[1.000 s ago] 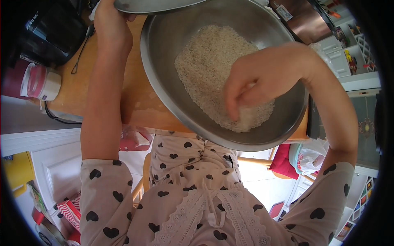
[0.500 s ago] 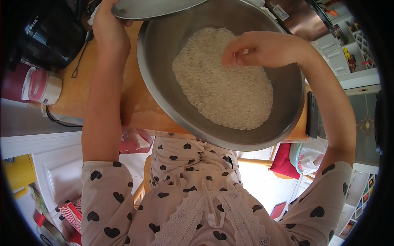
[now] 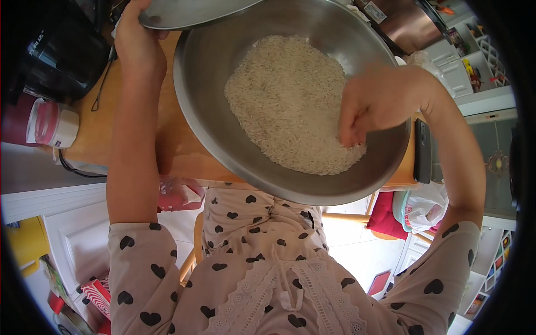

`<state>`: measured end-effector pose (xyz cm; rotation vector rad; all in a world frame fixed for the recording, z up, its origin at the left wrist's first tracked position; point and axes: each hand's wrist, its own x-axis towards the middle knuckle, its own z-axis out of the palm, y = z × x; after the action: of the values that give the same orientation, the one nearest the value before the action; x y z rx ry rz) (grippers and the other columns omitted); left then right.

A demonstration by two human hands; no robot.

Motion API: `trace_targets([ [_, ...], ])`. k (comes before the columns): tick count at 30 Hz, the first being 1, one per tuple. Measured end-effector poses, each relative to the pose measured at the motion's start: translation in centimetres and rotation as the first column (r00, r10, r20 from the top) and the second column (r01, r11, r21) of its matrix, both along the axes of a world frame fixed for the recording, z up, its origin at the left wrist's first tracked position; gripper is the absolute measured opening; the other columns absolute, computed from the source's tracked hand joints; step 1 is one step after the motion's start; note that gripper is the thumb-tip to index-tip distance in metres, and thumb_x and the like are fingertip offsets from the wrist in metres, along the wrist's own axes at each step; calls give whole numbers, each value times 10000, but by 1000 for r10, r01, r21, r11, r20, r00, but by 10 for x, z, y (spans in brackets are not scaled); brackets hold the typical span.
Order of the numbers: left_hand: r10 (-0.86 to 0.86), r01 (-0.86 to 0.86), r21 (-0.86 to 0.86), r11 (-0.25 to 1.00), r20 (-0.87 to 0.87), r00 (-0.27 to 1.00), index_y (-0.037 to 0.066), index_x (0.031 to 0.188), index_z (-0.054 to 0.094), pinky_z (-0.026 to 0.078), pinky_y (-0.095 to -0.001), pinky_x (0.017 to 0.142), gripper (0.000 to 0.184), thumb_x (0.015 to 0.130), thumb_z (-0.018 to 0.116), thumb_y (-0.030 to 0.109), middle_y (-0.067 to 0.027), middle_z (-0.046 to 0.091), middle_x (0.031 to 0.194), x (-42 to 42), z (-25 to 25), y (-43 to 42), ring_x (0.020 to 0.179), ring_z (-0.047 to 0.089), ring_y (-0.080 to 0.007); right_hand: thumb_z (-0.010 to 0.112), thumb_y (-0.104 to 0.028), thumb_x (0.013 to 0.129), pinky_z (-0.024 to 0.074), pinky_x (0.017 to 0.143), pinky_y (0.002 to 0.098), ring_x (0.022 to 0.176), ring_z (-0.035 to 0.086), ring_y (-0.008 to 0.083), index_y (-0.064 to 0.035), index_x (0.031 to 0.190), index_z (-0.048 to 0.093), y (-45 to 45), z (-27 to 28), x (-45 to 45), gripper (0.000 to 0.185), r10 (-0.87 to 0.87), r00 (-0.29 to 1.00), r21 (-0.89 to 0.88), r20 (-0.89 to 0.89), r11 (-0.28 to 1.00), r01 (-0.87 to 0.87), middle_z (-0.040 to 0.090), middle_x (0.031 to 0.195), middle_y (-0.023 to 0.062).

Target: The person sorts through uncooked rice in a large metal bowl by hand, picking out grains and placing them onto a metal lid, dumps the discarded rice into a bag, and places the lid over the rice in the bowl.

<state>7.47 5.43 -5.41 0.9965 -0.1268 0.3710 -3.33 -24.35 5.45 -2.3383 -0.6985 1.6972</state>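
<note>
A wide steel bowl [image 3: 215, 131] holds a broad layer of white rice [image 3: 287, 106]. My right hand [image 3: 377, 103] is inside the bowl at its right side, with fingers bunched together and their tips down in the rice's lower right edge. Motion blurs the back of this hand. At the upper left, my left hand [image 3: 137, 42] is closed on the rim of a shiny metal dish [image 3: 198, 14], held over the bowl's far left edge. The frame's top edge cuts off part of this dish and of the hand.
The bowl stands on a wooden table [image 3: 181, 142], close to my body. A black appliance [image 3: 64, 56] and a jar [image 3: 53, 123] are on the left. A copper-coloured pot [image 3: 405, 22] stands at the back right, and a dark flat object [image 3: 422, 151] lies on the right.
My right hand has moved from above the rice's upper middle to the right and down, and its fingertips now meet the rice. My left hand still holds the dish.
</note>
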Motion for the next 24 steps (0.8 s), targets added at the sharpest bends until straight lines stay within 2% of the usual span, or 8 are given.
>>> trace_targets([
  [2, -20, 20, 7, 1000, 5, 1000, 30, 829, 541, 356, -248, 488, 119, 807, 570, 143, -52, 546, 713, -2, 0, 0, 555, 487, -141, 513, -96, 843, 480, 777, 268, 844, 626, 159, -1, 1010, 659, -5, -9, -7, 241, 8, 998, 248, 59, 968, -22, 675, 936, 86],
  [5, 7, -6, 32, 999, -17, 1000, 30, 818, 537, 356, -251, 484, 115, 811, 565, 141, -54, 543, 702, -4, 2, -3, 542, 478, -142, 537, -89, 847, 481, 800, 276, 865, 632, 171, -3, 1040, 648, -11, -10, -4, 239, -166, 942, 449, 291, 894, 19, 676, 959, 88],
  [8, -11, 11, 6, 1000, -11, 1000, 27, 814, 535, 354, -250, 482, 128, 814, 564, 151, -59, 541, 698, 2, -1, 2, 535, 475, -146, 548, -88, 850, 457, 861, 278, 945, 611, 161, -32, 1110, 618, -21, -4, 3, 275, -58, 970, 186, 236, 982, 13, 656, 1047, 81],
  [11, -10, 10, -3, 1000, -22, 1000, 23, 816, 536, 353, -253, 478, 134, 811, 568, 153, -61, 538, 696, 1, 0, 2, 534, 474, -148, 537, -99, 858, 439, 892, 285, 1016, 576, 158, -62, 1168, 585, -4, 2, -11, 316, 26, 999, 106, -36, 994, -22, 626, 1120, 77],
  [14, -21, 21, 26, 999, -4, 1000, 21, 819, 534, 349, -254, 468, 137, 804, 576, 151, -63, 534, 691, 1, -1, 3, 534, 474, -150, 540, -127, 862, 438, 896, 304, 1042, 562, 168, -75, 1186, 573, 3, -23, -26, 329, 107, 985, 424, 137, 892, -156, 602, 1154, 79],
  [16, -22, 23, 24, 999, -31, 999, 22, 816, 535, 351, -256, 467, 139, 802, 578, 153, -63, 532, 683, 0, 0, 3, 532, 474, -151, 533, -134, 862, 437, 883, 315, 1043, 558, 190, -85, 1189, 568, -4, -35, -26, 332, -70, 950, 495, 303, 864, -94, 592, 1159, 84],
  [20, 19, -16, 37, 999, -65, 998, 21, 814, 539, 356, -253, 471, 146, 801, 579, 161, -62, 528, 671, -1, 2, 2, 529, 477, -153, 531, -153, 860, 442, 844, 330, 1005, 566, 237, -85, 1168, 563, -20, -10, -5, 318, -188, 883, 315, 431, 948, 49, 587, 1125, 105],
  [24, -31, 32, 36, 999, -34, 999, 17, 815, 544, 366, -254, 481, 146, 800, 578, 158, -65, 537, 677, 4, -4, 10, 532, 482, -155, 539, -168, 845, 448, 822, 336, 976, 574, 251, -70, 1117, 557, -44, -17, 2, 289, -24, 811, 38, 585, 999, 2, 594, 1045, 123],
])
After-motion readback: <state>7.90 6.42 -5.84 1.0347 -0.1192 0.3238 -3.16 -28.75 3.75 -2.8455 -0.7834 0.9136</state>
